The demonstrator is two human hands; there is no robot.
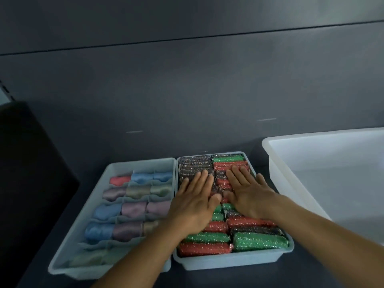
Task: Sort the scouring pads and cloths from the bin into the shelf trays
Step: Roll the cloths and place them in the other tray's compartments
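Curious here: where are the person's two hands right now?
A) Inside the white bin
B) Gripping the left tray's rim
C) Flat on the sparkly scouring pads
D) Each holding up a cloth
C: the left hand and the right hand both lie with straight fingers on the scouring pads that fill the right tray.

two trays (228, 263), one bin (311, 169)

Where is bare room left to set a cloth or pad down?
Bare: back row of the cloth tray, beyond the red cloth; the shelf strip between pad tray and white bin; the bin's visible floor. Crowded: the pad tray, packed under left hand and right hand.
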